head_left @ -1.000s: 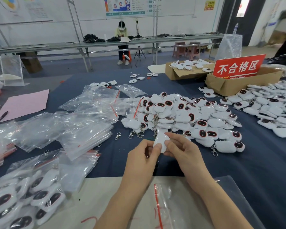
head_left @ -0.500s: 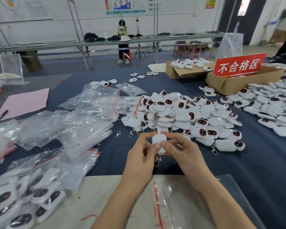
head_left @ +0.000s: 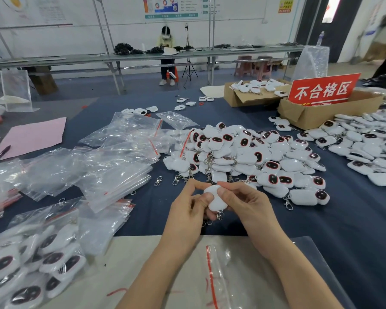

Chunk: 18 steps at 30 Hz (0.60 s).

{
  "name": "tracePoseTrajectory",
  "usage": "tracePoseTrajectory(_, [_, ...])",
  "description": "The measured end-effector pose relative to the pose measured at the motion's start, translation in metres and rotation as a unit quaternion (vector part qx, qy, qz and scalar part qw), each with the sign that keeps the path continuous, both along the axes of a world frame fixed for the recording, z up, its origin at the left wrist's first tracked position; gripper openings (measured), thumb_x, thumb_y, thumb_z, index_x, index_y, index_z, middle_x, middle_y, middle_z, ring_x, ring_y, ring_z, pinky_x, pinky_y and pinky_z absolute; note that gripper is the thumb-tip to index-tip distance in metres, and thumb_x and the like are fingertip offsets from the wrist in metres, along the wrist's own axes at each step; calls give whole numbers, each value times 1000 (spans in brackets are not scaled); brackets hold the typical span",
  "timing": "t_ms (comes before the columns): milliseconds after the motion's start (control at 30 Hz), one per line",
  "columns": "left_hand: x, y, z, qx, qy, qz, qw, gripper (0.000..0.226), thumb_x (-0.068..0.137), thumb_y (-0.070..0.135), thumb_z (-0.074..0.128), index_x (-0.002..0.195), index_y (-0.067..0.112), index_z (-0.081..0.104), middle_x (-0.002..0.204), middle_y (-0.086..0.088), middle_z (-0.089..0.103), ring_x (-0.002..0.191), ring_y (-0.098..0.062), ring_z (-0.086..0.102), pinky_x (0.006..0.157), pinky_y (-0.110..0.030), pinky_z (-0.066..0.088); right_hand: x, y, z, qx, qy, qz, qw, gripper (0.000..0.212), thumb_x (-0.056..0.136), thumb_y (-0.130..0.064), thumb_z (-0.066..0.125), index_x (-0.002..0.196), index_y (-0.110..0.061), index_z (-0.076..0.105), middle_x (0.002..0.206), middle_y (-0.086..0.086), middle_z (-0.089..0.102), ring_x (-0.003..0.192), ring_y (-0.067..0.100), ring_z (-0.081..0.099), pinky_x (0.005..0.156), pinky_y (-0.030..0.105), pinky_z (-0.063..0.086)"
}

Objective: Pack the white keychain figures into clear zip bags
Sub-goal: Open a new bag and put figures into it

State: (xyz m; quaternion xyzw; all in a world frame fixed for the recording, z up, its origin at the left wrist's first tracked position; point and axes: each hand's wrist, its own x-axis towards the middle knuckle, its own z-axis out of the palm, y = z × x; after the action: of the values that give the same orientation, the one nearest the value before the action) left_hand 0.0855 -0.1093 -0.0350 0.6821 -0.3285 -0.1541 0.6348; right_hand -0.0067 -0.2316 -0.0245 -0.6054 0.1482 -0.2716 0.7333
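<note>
While aloft, figure between fingers

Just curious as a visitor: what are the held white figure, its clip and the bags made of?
Held figure: smooth white plastic, probably, with a soft sheen. Clip: silvery, glinting, likely metal. Zip bag: thin clear plastic film, crinkled and shiny, red seal strip.

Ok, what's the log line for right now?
left hand: pinches white keychain figure | right hand: pinches same figure | clear zip bag: lies flat, unfilled
</note>
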Motion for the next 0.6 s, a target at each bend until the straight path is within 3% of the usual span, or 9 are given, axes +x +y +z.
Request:
tracePoseTrajectory(67, [0,0,-1,1,-6,2,1000,27,104,17,54,93,40,62,62,-7,67,68,-22,69,65,-29,54,0,0,-1,7,0,-3,1000,12,85,-21,72,95,-20,80,91,7,77,82,10,70,75,17,54])
tracePoseTrajectory(167, [-2,-2,-3,9,-24,6,1000,22,106,25,52,93,42,59,63,-5,67,69,-26,68,66,-38,54,2,2,-1,-16,8,-24,1000,9,91,-18,69,94,-19,78,82,3,76,73,8,66,68,13,51])
tracePoseTrajectory(267, [-4,-4,-6,8,-51,29,998,15,105,35,52,95,46,56,68,-1,70,66,-16,67,60,-25,52,5,5,0,-53,6,-23,998,10,96,-13,63,98,-16,72,68,-6,72,57,-1,62,58,8,47])
tracePoseTrajectory(400, [-2,-4,-7,1,-53,53,997,8,105,38,50,103,45,54,73,4,72,66,-7,69,60,-15,49,3,3,-2,-65,32,4,997,22,95,-16,66,103,-34,75,81,-9,71,72,0,64,69,9,48])
tracePoseTrajectory(467, [-3,-3,-7,-1,-56,42,998,10,105,38,50,104,48,52,76,4,72,67,-9,70,60,-19,52,2,1,-4,-67,40,12,997,25,94,-20,68,104,-42,73,82,-9,69,75,1,63,73,10,49])
tracePoseTrajectory(600, [-3,-2,-7,-9,-61,16,998,4,103,37,52,103,41,54,69,-1,68,66,-18,68,62,-31,52,2,-2,-4,-69,51,18,996,19,91,-28,70,106,-40,73,82,-8,66,79,4,63,78,19,53])
